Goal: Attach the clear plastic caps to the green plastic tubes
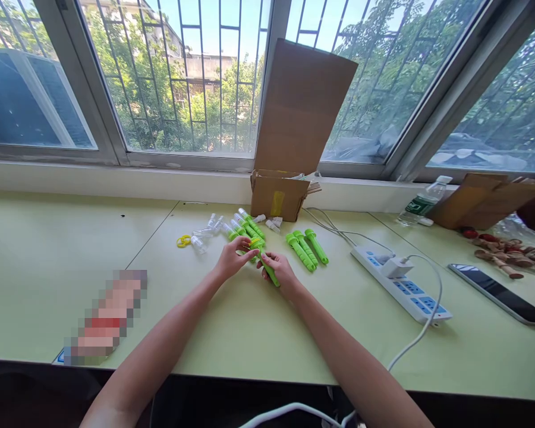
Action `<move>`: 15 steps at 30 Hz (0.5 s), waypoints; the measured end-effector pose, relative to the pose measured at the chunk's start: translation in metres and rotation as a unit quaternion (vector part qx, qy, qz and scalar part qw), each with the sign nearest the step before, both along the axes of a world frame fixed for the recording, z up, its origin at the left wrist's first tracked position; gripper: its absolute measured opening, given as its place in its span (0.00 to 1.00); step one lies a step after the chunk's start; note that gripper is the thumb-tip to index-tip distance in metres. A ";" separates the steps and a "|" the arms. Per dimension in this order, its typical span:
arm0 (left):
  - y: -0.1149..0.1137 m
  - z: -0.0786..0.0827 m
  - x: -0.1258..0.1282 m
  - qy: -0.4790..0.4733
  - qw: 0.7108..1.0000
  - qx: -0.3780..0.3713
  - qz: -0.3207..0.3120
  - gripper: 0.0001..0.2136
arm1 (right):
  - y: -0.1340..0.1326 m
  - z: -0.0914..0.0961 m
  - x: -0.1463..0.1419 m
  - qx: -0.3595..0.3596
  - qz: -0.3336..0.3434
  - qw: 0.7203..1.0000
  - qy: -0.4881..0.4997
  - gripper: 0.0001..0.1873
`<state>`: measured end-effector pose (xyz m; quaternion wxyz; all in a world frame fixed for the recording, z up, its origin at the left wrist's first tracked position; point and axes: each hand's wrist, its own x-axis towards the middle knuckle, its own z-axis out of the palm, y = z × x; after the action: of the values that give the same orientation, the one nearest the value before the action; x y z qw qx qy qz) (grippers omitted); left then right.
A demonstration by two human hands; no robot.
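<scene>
My right hand [280, 272] is wrapped around the body of a green plastic tube [271, 274], which slants with its lower end toward me. At the tube's wide upper end, the fingers of my left hand [234, 257] pinch a yellow ring [254, 241] seated around the collar. Just beyond my hands lie several green tubes with clear caps [246, 222], partly hidden by my left hand. Three green tubes without clear caps [304, 251] rest side by side to the right. Loose clear caps [198, 244] and a few yellow rings [183, 241] are on the left.
Small white parts [273, 225] lie before an open cardboard box [279, 195] at the window. A power strip [401, 285] with a plugged-in white charger and cables, a phone [502, 293], a water bottle [423, 202] and wooden pieces [502, 252] occupy the right. A blurred-out item [107, 318] lies left.
</scene>
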<state>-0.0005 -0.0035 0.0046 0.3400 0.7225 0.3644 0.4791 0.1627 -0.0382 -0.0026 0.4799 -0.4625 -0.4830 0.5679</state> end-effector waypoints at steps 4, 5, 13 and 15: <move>0.001 -0.002 0.000 -0.002 1.000 0.004 0.006 0.18 | 0.000 0.000 0.000 0.013 0.013 1.000 0.011 0.21; 0.001 -0.002 0.000 -0.002 1.000 0.005 0.008 0.18 | -0.001 0.000 0.000 0.016 0.018 1.000 0.012 0.21; -0.001 0.001 0.001 -0.003 1.000 0.002 0.008 0.18 | -0.001 -0.001 0.000 0.011 0.026 1.000 0.003 0.21; -0.001 0.001 0.001 -0.001 1.000 -0.001 0.008 0.18 | -0.001 -0.001 0.000 0.007 0.023 1.000 0.001 0.20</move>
<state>0.0003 -0.0049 0.0058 0.3370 0.7187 0.3708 0.4821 0.1622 -0.0391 -0.0037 0.4700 -0.4475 -0.4970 0.5761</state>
